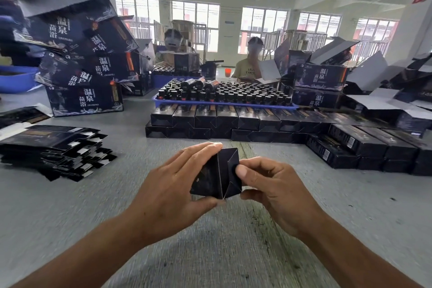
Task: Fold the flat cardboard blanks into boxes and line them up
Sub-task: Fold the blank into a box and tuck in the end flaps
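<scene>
A small black cardboard box (218,174) is held above the grey table (70,206), its end flaps facing me and partly folded in. My left hand (173,184) grips the box's left side, fingers over the top and thumb underneath. My right hand (273,184) pinches the end flap with thumb and curled fingers. A pile of flat black blanks (53,149) lies at the left. Finished black boxes (224,121) stand in stacked rows ahead, and more rows (364,147) run down the right.
A blue tray (224,102) full of dark bottles sits behind the box rows. Large printed cartons (84,58) pile up at the left, with opened cartons (327,77) at the right. Two people sit across the table. A blue tub (16,77) is at the far left.
</scene>
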A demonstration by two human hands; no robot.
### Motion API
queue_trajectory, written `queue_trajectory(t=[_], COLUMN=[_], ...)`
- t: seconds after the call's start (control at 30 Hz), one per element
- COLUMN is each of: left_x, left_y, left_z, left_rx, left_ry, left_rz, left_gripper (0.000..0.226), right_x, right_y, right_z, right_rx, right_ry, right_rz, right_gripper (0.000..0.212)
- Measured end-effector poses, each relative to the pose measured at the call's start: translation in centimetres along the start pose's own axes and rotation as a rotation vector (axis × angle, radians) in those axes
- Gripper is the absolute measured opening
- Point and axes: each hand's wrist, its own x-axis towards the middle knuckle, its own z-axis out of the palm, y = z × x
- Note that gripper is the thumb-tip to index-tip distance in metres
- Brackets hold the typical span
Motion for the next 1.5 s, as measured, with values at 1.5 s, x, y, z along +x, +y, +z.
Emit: queue_trajectory(t=[1.5], left_x=[0.8], left_y=[-1.0], left_z=[0.1], left_rx=[-0.911], left_ry=[-0.031], left_rz=[-0.598], left_gripper=[0.065], right_x=[0.3], right_y=[0.6], right_z=[-0.2], right_rx=[-0.114], right_ry=[0.048], right_rz=[-0.038], right_gripper=[0.049])
